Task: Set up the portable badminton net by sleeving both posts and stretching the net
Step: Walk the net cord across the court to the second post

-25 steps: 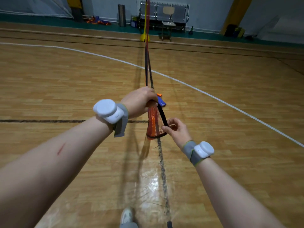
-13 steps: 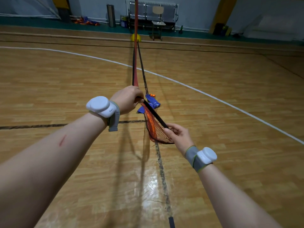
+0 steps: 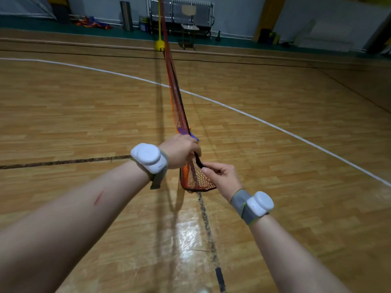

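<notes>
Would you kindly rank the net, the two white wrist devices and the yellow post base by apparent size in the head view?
net
left wrist device
right wrist device, slightly smaller
yellow post base, smallest, but farthest away

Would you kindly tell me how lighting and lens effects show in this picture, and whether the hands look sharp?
Head view: a glare patch on the floor below the left hand and right hand, both sharp; a soft shadow streak left of the net; the yellow pillar leans, likely wide-angle distortion; corners darken.
</notes>
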The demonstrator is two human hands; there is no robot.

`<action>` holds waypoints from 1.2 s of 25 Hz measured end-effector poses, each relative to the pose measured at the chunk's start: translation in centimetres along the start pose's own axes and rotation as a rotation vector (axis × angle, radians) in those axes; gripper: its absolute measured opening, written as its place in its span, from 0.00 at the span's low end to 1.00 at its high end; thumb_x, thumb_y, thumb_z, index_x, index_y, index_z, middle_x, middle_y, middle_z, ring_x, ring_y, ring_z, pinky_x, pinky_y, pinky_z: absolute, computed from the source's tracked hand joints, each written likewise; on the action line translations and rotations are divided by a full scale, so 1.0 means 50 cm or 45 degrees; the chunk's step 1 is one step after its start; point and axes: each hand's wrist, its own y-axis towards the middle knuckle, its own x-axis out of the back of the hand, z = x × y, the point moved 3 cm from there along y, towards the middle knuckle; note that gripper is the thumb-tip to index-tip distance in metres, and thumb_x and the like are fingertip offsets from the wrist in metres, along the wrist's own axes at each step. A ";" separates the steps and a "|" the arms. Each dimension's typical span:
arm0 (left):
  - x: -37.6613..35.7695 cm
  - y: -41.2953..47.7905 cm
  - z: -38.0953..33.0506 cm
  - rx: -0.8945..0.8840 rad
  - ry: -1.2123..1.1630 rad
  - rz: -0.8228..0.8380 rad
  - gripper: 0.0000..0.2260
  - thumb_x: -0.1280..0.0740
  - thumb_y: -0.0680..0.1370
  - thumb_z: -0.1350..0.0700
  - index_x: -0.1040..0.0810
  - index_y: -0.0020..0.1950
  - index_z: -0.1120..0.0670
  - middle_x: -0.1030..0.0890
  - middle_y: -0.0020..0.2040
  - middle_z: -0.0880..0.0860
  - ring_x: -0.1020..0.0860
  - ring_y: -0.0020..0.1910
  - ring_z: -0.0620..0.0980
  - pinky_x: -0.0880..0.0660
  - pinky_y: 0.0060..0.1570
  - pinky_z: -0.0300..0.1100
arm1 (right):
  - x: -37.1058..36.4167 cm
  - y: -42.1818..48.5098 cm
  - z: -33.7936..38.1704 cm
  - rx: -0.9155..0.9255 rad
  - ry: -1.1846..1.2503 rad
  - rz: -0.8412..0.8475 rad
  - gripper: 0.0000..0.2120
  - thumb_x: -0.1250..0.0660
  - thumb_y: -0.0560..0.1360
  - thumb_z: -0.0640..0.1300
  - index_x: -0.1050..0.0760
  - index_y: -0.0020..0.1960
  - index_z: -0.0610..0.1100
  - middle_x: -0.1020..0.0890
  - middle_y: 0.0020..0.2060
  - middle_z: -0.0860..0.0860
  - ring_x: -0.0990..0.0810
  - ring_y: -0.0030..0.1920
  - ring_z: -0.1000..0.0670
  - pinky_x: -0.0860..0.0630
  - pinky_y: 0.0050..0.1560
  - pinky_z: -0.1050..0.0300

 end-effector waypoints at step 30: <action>0.085 -0.190 0.065 0.236 -0.120 -0.314 0.09 0.36 0.77 0.51 0.22 0.44 0.56 0.24 0.45 0.51 0.30 0.46 0.49 0.30 0.48 0.44 | -0.081 -0.085 0.010 0.009 -0.083 0.047 0.08 0.36 0.76 0.37 0.25 0.41 0.46 0.25 0.31 0.50 0.27 0.29 0.58 0.28 0.34 0.68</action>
